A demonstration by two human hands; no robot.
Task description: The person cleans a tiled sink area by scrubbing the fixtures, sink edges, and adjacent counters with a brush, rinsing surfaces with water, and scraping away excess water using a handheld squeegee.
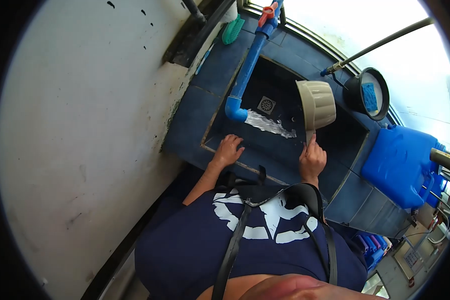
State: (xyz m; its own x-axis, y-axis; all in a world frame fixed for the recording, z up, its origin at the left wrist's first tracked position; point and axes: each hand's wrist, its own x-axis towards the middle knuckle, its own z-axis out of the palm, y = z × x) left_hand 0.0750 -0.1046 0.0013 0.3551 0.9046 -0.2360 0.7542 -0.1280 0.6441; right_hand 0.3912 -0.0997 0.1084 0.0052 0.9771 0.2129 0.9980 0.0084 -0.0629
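The beige dipper is showing smooth, glossy plastic. The drain cover, perhaps metal, is looking matt.

window glare, dark rounded corners

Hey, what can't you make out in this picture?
Head view: inside of tan dipper, hidden by its side.
Head view: end of handle, covered by right hand.
Head view: top of blue pipe, cut off by upper edge.
Head view: palm of left hand, turned away from camera.
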